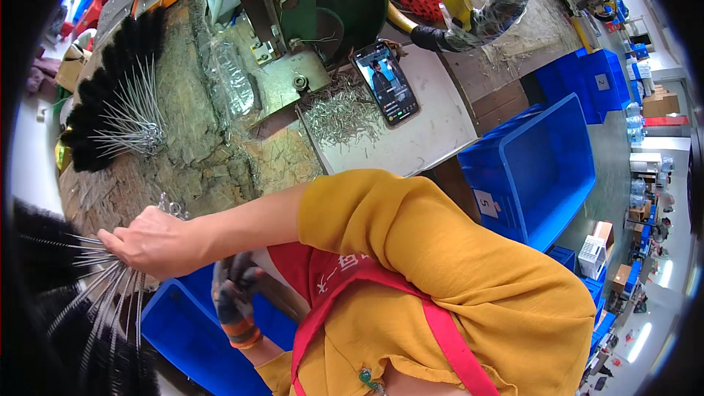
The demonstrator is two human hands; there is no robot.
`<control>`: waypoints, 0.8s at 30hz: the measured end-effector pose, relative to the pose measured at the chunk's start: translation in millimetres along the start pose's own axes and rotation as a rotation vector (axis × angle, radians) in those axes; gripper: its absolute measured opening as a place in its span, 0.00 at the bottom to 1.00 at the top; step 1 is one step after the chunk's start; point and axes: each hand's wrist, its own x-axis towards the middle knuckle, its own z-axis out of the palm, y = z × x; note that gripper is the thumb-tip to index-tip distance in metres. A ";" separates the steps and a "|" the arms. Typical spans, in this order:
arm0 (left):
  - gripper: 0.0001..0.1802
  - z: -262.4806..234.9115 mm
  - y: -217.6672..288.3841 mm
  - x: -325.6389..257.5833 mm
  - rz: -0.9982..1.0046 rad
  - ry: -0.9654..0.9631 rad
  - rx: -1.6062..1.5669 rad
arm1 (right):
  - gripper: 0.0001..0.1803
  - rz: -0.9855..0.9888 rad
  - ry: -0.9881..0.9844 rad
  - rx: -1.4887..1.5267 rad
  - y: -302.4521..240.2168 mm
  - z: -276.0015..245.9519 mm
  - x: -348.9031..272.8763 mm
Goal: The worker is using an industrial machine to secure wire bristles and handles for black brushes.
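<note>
1. The right hand (158,242), bare, reaches across to the left and is closed in a fist around a bundle of black-bristled wire brushes (99,297); their metal stems spread from the fist toward the left and downward, and twisted wire loops (173,207) stick out above the wrist
2. The left hand (236,301) wears a grey and orange glove (246,331); its fingers look bent but are blurred, and I cannot tell whether it holds anything
3. A blue bin (176,330) lies beneath the gloved hand
4. On the worn wooden bench (191,154), near the bare hand, a second brush bundle (121,103) lies fanned, bristles outward
5. Beyond the forearm, a clear plastic packet (233,77) lies beside the metal plate (293,81) of a green machine (330,7)
6. A white board (440,121) bears a heap of small silvery pieces (341,114) and, just beside it, a lit phone (385,84)
7. Farther right stands an open blue container (543,169) with a white label (487,204)
</note>
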 end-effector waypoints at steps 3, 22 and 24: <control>0.30 -23.3 -7.2 -7.4 0.096 0.309 -0.049 | 0.19 0.150 -0.119 0.008 27.8 1.2 -16.8; 0.23 -65.0 -31.8 -17.0 0.244 0.738 0.040 | 0.11 0.322 -0.380 -0.136 63.3 2.0 -55.4; 0.23 -62.4 -33.8 -17.2 0.274 0.733 0.040 | 0.11 0.213 -0.167 -0.168 62.5 11.2 -57.3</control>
